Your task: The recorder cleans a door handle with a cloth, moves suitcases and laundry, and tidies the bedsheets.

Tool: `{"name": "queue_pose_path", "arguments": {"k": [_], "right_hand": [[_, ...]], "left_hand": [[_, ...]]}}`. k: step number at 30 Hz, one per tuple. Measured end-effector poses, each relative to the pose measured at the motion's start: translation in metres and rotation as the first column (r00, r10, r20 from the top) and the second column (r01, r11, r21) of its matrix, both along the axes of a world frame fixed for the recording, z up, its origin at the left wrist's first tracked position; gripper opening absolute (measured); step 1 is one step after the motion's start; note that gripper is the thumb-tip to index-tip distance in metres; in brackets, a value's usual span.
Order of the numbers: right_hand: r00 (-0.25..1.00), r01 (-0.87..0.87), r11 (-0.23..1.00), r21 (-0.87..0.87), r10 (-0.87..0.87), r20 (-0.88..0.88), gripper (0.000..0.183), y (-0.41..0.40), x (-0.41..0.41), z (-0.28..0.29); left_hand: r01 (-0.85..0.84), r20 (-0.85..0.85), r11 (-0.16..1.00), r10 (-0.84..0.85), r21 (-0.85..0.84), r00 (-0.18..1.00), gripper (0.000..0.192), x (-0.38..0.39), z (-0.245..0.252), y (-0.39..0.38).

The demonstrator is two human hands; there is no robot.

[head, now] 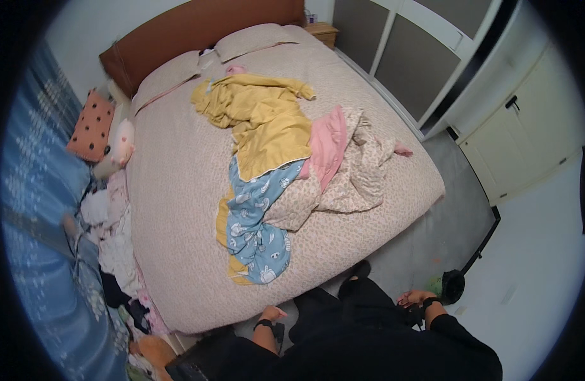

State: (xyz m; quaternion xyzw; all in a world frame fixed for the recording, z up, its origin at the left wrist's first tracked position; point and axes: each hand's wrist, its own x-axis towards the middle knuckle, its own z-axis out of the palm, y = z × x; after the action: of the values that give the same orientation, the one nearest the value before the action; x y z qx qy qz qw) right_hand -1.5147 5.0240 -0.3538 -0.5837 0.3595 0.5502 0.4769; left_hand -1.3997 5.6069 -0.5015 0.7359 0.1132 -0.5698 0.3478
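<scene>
My left hand (273,313) is low beside the foot edge of the bed (178,266), its fingers partly curled. Out to the right, away from the bed, my right hand (413,298) hangs low over the floor. Neither hand shows anything held, though its finger details are small. Crumpled in the middle of the bed lies a yellow garment (273,114), overlapping a blue patterned cloth (259,233) with yellow parts beneath. Touching them on the right are a pink cloth (328,143) and a rumpled leaf-or-spot patterned cloth (356,185).
Pillows (256,40) rest by the brown headboard (202,28). Heaped clothes (116,247) and a dotted orange cushion (91,126) line the left side by blue curtains (40,190). A lined waste bin (452,286) stands right, near the wall; a door (525,124) is beyond.
</scene>
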Motion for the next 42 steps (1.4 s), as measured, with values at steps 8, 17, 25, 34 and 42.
{"name": "queue_pose_path", "arguments": {"k": [8,17,25,34,42], "right_hand": [[0.998,-0.014,0.999,0.038,0.012,0.056,0.039,-0.044,0.028,0.004],[0.907,0.401,0.902,0.158,-0.415,0.070,0.046,-0.206,-0.027,0.008],[0.830,0.553,0.820,0.149,-0.558,-0.015,0.045,-0.354,-0.079,0.020],[0.873,0.444,0.869,0.219,-0.475,0.112,0.053,-0.447,0.037,0.003],[0.953,0.120,0.992,-0.032,-0.106,0.284,0.044,-0.556,0.097,-0.035]], "left_hand": [[-0.196,0.026,0.981,0.196,0.011,0.980,0.028,0.054,0.069,-0.079],[-0.054,0.063,0.990,0.046,0.131,0.997,0.028,0.115,0.057,-0.260],[0.476,0.454,0.874,-0.387,-0.096,0.803,0.036,0.193,0.072,-0.520],[0.382,0.481,0.923,-0.354,0.043,0.802,0.028,0.258,0.062,-0.629],[0.342,-0.104,0.939,-0.338,0.031,0.935,0.025,0.260,0.036,-0.713]]}}
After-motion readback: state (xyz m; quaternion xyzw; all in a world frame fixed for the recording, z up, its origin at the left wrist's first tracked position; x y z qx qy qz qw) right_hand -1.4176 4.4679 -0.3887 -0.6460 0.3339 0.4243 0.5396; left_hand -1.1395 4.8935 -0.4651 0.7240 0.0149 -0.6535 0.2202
